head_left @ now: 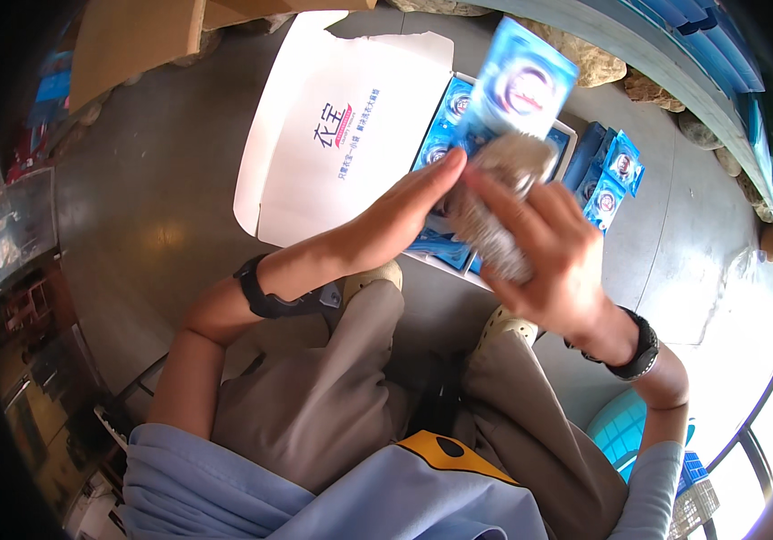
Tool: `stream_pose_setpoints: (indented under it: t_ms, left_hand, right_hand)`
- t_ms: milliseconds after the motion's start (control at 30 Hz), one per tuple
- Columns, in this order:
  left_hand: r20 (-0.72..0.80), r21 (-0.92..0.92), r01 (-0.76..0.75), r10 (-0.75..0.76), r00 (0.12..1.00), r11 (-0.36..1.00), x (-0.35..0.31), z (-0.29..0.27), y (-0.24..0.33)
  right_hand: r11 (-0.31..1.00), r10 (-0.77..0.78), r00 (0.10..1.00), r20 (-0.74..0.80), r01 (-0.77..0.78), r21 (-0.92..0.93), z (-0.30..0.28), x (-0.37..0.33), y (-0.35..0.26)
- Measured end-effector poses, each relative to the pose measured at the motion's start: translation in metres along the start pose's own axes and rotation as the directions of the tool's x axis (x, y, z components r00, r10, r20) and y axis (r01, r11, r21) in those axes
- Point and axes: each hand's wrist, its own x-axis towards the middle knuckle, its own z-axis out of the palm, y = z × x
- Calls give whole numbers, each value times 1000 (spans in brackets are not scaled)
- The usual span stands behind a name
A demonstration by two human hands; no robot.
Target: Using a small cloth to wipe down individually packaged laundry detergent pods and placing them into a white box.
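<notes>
My left hand [407, 209] pinches the lower corner of a blue and white packet [523, 79], which is raised and tilted above the box. My right hand [556, 256] is closed around a shaggy beige-grey bundle [494, 229], smeared by motion, so its kind is unclear. The bundle lies against the lower part of the packet, and both hands are close together. Under them stands an open white box [438, 263], with several similar blue packets [455, 106] inside. Its white lid [292, 171], with printing on it, is folded back to the left.
More blue packets [610, 193] lie on the grey floor [179, 171] right of the box. Cardboard [139, 45] stands at the far left, stones [593, 58] line the far edge. A turquoise basin [616, 423] is near my right elbow. My shoes [374, 281] are close to the box.
</notes>
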Motion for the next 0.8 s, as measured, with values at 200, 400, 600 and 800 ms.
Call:
stream_pose_setpoints:
  t_ms: [200, 400, 600, 800]
  left_hand:
    - [-10, -267, 132, -140, 990, 954, 3, -1, -2]
    - [-43, -362, 106, -130, 991, 926, 8, -6, -5]
    - [91, -390, 147, -121, 988, 909, 4, -11, -5]
    - [139, -421, 155, -105, 985, 894, 5, -9, -1]
  right_hand:
    - [991, 6, 1000, 4, -6, -132, 1, 3, 12]
    - [989, 73, 997, -21, -75, -130, -4, 11, 16]
    - [900, 401, 916, -3, -393, 187, 0, -2, 51]
    - [583, 545, 818, 186, -529, 617, -11, -11, 55]
